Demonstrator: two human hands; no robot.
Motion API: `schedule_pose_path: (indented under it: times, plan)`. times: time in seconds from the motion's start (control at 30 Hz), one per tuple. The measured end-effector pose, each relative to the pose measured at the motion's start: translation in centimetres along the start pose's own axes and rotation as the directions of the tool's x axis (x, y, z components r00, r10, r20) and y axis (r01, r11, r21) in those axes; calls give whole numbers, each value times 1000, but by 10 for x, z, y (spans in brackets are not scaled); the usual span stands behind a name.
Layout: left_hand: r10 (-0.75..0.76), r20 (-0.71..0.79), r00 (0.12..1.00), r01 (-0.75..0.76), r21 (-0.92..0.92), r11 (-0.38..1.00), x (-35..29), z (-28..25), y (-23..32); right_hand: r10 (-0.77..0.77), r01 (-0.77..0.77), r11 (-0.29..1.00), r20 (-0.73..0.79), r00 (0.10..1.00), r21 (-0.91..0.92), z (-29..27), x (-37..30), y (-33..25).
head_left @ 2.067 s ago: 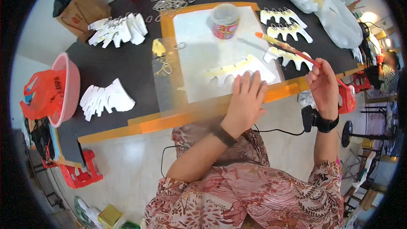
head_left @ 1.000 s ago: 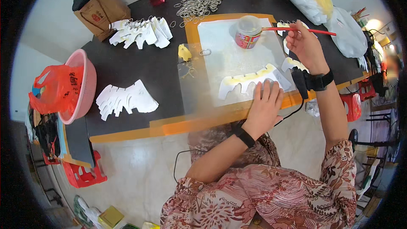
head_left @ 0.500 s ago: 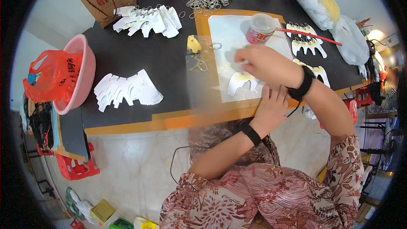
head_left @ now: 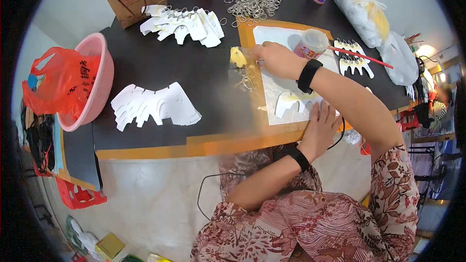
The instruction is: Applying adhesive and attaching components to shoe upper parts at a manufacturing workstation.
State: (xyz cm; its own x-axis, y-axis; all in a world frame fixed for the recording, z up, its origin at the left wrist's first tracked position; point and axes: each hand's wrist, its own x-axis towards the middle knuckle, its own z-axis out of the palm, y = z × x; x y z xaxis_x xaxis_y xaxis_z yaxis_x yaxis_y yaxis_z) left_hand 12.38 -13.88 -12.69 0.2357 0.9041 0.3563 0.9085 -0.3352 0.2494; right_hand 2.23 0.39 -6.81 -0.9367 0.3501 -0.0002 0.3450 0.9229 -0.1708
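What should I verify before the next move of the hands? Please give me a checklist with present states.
1. Left hand on the white cut-out: ok, fingers over its right part.
2. Whole cut-out visible: not ok, partly covered.
3. Right hand gripping an oval metal ring: cannot tell, fingers hide it.
4. Plastic jar upright: ok.
5. Red-handled brush out of both hands: ok.
6. Brush tip inside jar: cannot tell.

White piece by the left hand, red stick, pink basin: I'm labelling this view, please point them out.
White piece (head_left: 291, 100): head view, body above the cut-outs.
Red stick (head_left: 369, 59): head view, middle of the shaft.
Pink basin (head_left: 101, 86): head view, outer side wall.
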Motion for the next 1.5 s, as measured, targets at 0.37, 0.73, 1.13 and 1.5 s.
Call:
schedule_pose_path:
  times: [0.37, 0.73, 1.13, 1.5]
  plan:
    - [-6, -146, 989, 7, 5, 1000, 3, 14, -4, -4, -113, 787, 188, 982, 606, -104, -158, 13]
    - [-80, -22, 997, 78, -61, 995, 16, -6, 9, 476, -271, 313, 96, 874, 910, -41, -214, 105]
    - [-203, -73, 976, 189, -167, 968, 34, -7, 9, 178, -155, 604, 58, 982, 781, -22, -156, 114]
    - [-218, -80, 973, 198, -202, 959, 35, -6, 7, 120, -95, 693, 16, 993, 715, -7, -142, 119]
